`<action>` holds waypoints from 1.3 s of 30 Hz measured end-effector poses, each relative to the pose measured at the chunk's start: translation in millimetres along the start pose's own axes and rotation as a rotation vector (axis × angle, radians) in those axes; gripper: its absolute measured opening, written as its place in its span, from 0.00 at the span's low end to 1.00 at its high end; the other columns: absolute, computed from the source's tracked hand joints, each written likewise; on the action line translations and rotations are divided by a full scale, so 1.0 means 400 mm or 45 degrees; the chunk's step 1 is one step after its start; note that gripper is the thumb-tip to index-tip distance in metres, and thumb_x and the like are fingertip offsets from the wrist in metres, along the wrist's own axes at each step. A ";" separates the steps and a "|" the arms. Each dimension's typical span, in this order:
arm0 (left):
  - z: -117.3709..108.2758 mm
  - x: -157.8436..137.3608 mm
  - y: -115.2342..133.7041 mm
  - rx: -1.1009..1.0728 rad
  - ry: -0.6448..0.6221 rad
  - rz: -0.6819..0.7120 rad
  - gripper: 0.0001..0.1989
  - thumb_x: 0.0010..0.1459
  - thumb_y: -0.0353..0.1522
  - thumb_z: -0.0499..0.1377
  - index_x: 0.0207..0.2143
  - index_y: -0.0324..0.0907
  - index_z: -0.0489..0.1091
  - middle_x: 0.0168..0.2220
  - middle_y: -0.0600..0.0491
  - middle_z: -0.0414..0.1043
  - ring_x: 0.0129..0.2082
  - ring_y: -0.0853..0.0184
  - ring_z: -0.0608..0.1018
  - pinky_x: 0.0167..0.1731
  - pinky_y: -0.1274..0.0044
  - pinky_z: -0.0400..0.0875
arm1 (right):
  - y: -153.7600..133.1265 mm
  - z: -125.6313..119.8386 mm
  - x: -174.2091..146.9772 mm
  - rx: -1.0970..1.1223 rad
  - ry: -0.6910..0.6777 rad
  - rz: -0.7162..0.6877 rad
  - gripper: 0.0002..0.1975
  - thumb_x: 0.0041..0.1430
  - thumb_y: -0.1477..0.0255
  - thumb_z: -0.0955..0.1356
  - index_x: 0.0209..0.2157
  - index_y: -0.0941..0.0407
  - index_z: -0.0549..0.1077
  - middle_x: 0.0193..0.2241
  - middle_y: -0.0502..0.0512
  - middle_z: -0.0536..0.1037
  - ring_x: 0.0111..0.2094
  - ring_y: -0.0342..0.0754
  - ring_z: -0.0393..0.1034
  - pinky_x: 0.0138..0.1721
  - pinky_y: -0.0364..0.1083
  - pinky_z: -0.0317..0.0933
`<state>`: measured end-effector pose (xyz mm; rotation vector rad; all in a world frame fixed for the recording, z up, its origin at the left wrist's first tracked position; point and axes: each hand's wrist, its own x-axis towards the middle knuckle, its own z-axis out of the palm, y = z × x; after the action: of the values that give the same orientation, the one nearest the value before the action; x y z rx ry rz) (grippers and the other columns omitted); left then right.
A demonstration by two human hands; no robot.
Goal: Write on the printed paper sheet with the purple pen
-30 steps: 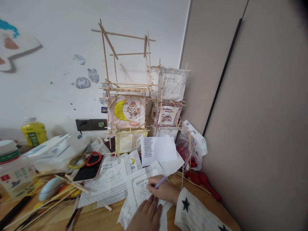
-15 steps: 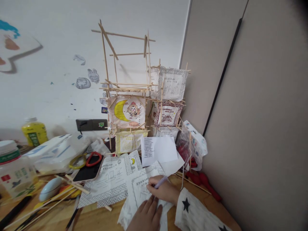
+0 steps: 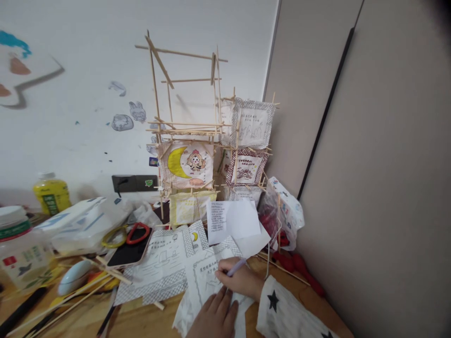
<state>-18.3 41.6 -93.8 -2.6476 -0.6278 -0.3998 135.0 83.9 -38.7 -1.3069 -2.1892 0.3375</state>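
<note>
Right hand [image 3: 235,278], curled around purple pen [image 3: 237,266]; left hand [image 3: 215,315], flat on paper [image 3: 200,287]

Before you, sheet [image 3: 199,284] on table [image 3: 148,324]; your left hand [image 3: 214,314] on sheet's near part, your right hand [image 3: 239,280], with pen [image 3: 236,267], beyond it. Left of sheet: drawing [image 3: 158,270], then phone [image 3: 128,253] under scissors [image 3: 136,242]. Behind: stick frame [image 3: 190,131]. Far left: jar [image 3: 23,258], bottle [image 3: 52,195] behind it. Right: bag [image 3: 287,206] beside cabinet [image 3: 355,178].

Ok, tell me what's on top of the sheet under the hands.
On the sheet rest the left hand, laid flat, and the right hand, holding a purple pen. Any markings beneath them are covered; the pen's tip is hidden too.
</note>
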 end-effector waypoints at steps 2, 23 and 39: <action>0.001 -0.001 0.000 0.011 0.019 0.011 0.27 0.48 0.23 0.55 0.53 0.38 0.59 0.53 0.42 0.65 0.51 0.56 0.69 0.47 0.68 0.66 | 0.003 0.003 0.001 -0.002 0.002 0.011 0.12 0.55 0.73 0.64 0.19 0.57 0.64 0.18 0.44 0.66 0.22 0.40 0.59 0.24 0.39 0.51; -0.006 -0.002 0.002 0.065 0.030 0.020 0.27 0.48 0.23 0.55 0.53 0.37 0.59 0.52 0.42 0.65 0.50 0.56 0.69 0.46 0.69 0.67 | 0.014 0.008 0.000 0.041 0.041 -0.053 0.12 0.55 0.72 0.63 0.20 0.57 0.62 0.18 0.44 0.64 0.23 0.40 0.59 0.25 0.39 0.49; -0.006 -0.002 0.000 0.082 0.106 0.015 0.21 0.55 0.27 0.56 0.52 0.38 0.62 0.51 0.44 0.67 0.49 0.57 0.71 0.44 0.70 0.68 | 0.023 0.017 -0.002 0.015 0.056 -0.059 0.12 0.56 0.72 0.63 0.19 0.57 0.63 0.18 0.44 0.65 0.22 0.40 0.59 0.25 0.39 0.50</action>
<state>-19.4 40.4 -92.1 -2.5578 -0.5884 -0.4755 137.8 88.4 -49.0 -1.2437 -2.1738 0.2998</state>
